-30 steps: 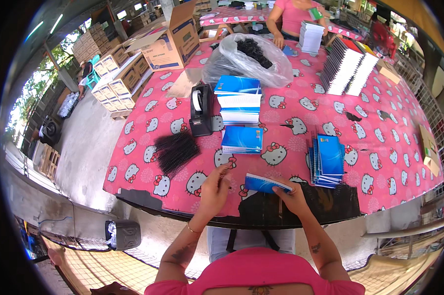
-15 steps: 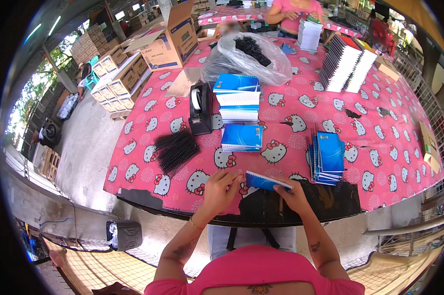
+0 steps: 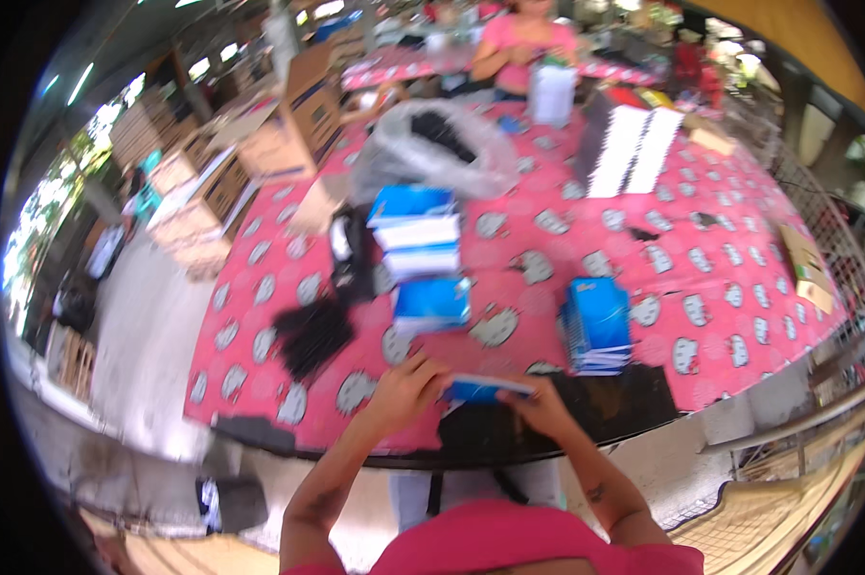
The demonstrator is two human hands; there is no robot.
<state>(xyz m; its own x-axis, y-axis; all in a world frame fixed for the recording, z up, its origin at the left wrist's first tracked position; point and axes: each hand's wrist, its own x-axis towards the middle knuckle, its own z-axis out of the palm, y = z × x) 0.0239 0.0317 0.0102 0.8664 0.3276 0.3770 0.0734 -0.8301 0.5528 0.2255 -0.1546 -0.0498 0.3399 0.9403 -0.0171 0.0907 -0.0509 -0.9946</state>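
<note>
A small blue-covered notebook [image 3: 478,389] is held low over the table's near edge, its pale page edge along the top. My right hand [image 3: 540,404] grips its right end, thumb and fingers closed around it. At the other end, my left hand [image 3: 408,393] has its fingers pinched together against the notebook's left end; blur hides the fingertips' detail. Beyond my hands lies a short stack of blue notebooks [image 3: 432,305], with a taller stack [image 3: 418,240] behind it. A pile of spiral-bound blue notebooks [image 3: 600,321] sits to the right.
Black binding coils [image 3: 312,337] lie at left beside a black tape dispenser [image 3: 352,257]. A clear plastic bag [image 3: 495,158] holds more coils. Tall notebook stacks [image 3: 634,149] and an open carton [image 3: 279,144] stand farther back. A person [image 3: 526,48] works across the table.
The whole view has shifted and blurred, so the table's things appear more to the left and lower. My left fingers have come against the notebook's left end; the right hand keeps its grip.
</note>
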